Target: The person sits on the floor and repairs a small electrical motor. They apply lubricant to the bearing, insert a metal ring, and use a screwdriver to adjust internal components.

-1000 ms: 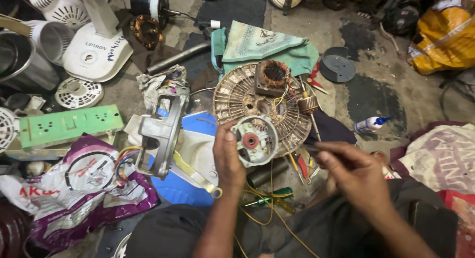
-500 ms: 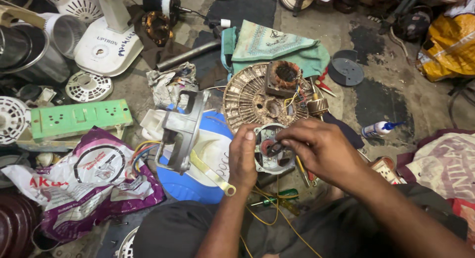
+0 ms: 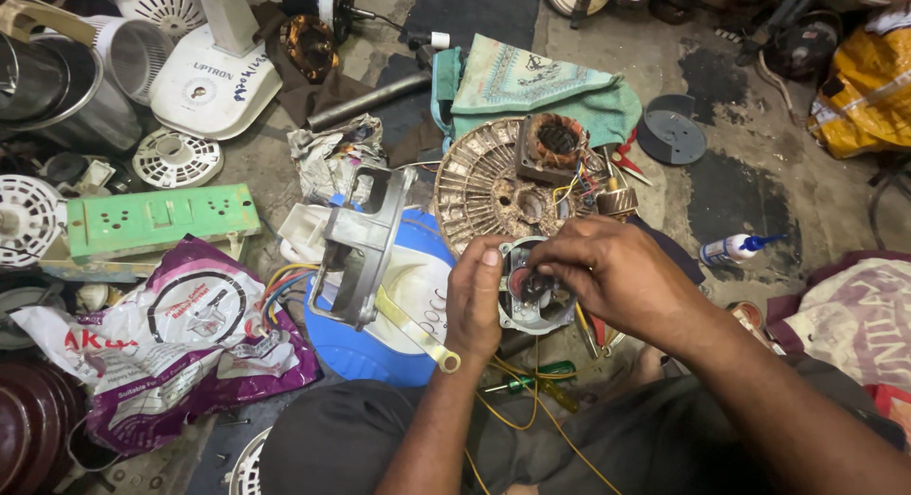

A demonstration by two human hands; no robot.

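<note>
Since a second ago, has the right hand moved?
Yes. The right hand has come in leftward, from out by the person's lap onto the small motor housing that the left hand steadies, just below the round finned rotor plate.

My grip closes on a dull grey metal motor housing; rusty finned metal disc, glossy blue plastic lid nearby.

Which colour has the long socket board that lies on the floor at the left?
The socket board is light green, seen clearly in the head view.
</note>
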